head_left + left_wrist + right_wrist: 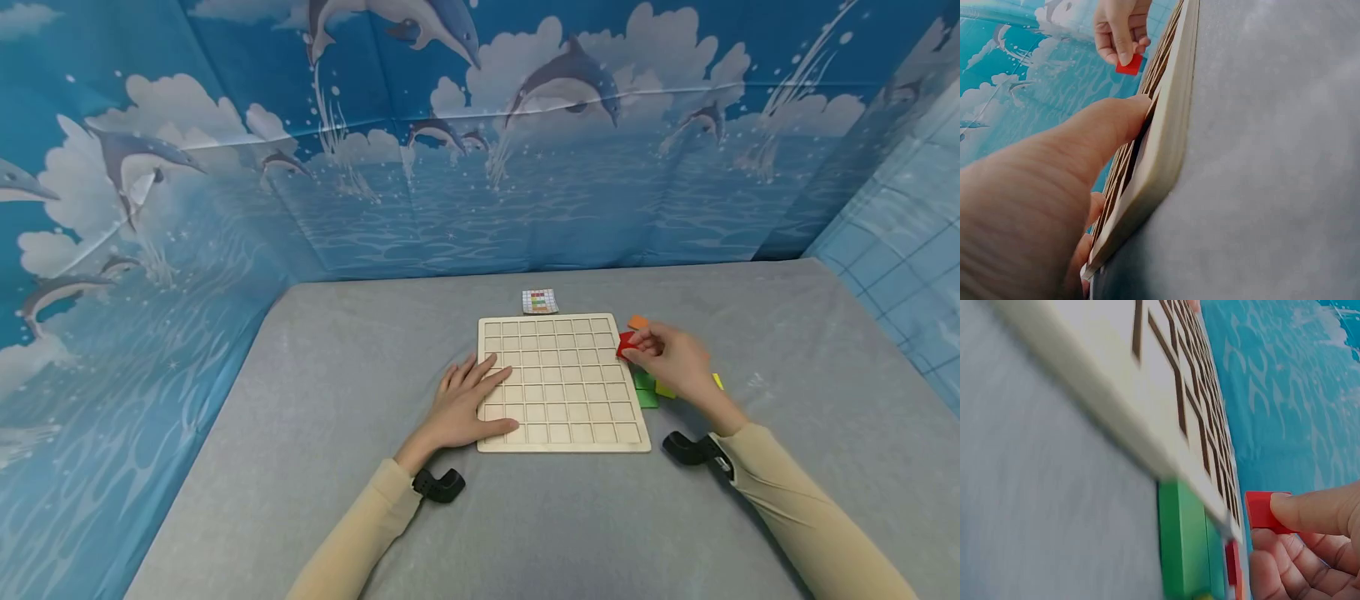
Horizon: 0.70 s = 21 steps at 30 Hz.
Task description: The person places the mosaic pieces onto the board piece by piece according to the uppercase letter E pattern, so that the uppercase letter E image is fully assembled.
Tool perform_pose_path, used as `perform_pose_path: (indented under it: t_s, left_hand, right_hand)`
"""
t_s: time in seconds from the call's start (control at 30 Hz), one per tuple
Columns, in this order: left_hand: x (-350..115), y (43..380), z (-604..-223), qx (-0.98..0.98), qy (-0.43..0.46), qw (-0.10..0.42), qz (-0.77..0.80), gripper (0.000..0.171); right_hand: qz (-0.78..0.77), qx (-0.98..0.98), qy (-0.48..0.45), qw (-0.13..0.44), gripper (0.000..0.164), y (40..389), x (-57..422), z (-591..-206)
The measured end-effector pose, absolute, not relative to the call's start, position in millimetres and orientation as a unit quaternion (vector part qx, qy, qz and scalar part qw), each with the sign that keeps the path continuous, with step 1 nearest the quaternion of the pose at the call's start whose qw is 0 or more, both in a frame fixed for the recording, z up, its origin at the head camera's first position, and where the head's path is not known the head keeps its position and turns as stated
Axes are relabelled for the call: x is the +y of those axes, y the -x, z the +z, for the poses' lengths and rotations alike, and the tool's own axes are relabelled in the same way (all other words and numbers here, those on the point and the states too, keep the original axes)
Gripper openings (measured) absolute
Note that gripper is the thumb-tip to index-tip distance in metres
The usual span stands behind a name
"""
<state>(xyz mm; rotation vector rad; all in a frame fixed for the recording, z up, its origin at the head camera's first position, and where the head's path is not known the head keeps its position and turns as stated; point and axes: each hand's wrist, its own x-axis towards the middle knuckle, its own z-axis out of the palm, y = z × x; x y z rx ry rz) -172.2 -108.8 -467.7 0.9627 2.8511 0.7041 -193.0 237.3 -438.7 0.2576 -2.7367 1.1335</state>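
Observation:
A pale wooden grid board (558, 392) lies flat on the grey table. Over its left side rests my left hand (457, 408), fingers spread and thumb near the front left corner. My right hand (671, 358) pinches a red square tile (1262, 509) between thumb and fingers, close to the board's right edge. Beside that edge, under and around the right hand, are green tiles (646, 392), yellow tiles (664, 389) and an orange tile (637, 322). More red shows low by the board's edge in the right wrist view, partly hidden.
A small card (540, 301) with a coloured grid pattern lies just behind the board. Blue dolphin-print cloth (480, 208) hangs along the back and left of the grey table (315, 375). Black wrist cameras sit at both cuffs.

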Motion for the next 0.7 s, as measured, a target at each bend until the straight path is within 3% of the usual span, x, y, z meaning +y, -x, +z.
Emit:
perform_pose_path:
  t_s: [0.47,0.7]
  left_hand:
    - [-108.8,172.4,-470.5,0.925,-0.307,0.026,0.221,0.079]
    - [-108.3,173.4,-469.5,0.926,-0.304,0.027,0.221,0.078]
  right_hand:
    - [0.45,-0.884,-0.129,-0.01,0.01,209.9,189.1,-434.9]
    - [0.446,-0.886,-0.128,-0.018,0.01,222.9,161.6,-432.4]
